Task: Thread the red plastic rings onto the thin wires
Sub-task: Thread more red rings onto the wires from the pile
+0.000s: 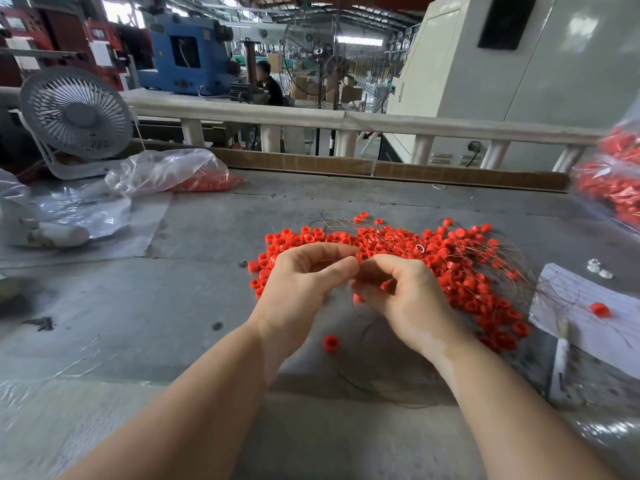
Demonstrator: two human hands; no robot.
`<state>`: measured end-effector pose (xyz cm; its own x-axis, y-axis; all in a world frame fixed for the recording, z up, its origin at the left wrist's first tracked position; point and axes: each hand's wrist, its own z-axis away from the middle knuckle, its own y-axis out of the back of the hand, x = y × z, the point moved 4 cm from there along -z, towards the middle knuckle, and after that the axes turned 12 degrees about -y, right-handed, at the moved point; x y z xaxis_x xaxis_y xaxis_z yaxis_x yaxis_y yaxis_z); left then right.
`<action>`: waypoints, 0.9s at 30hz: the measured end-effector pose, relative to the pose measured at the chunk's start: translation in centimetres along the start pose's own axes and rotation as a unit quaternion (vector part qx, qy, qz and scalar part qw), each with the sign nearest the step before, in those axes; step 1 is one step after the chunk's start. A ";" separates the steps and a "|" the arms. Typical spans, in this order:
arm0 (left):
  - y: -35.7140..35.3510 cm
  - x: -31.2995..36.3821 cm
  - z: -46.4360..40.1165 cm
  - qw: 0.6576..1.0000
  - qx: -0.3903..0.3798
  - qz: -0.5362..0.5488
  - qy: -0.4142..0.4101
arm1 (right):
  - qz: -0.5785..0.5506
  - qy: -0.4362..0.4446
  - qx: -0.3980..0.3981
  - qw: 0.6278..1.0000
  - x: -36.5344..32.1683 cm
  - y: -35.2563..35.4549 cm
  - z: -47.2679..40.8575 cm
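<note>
both hands meet fingertip to fingertip over the near edge of a pile of red rings (446,261) on a grey table (194,306). left hand (301,282) has its grip narrow, thumb and forefinger pinched together on something too small to make out, likely a thin wire. right hand (398,292) has its fingers curled in a narrow grip as well, with a bit of red showing between them; whether that is a ring it holds or one lying beneath cannot be told. thin dark wires (516,268) lie tangled across the pile and fan out to the right, and one strand loops on the table below the wrists. a single red ring (330,342) lies apart, just below the left wrist. another ring (600,309) sits on a sheet of white paper (568,299) to the right. further out, a clear bag of red rings (204,181) lies at the far left near a small white fan (76,116), and a second bag (613,181) sits at the right edge.
</note>
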<state>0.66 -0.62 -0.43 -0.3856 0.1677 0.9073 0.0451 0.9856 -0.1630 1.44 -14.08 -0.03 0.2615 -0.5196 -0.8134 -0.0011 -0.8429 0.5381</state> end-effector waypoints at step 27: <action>-0.2 -0.3 0.0 0.999 0.019 0.026 -0.005 | -0.085 0.058 0.113 0.988 -1.0 1.3 0.2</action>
<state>0.82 -0.86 -0.70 -0.3933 0.2175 0.8933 0.0300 0.9741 -0.2239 1.03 -14.73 1.45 0.3850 -0.3601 -0.8498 -0.1603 -0.9329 0.3226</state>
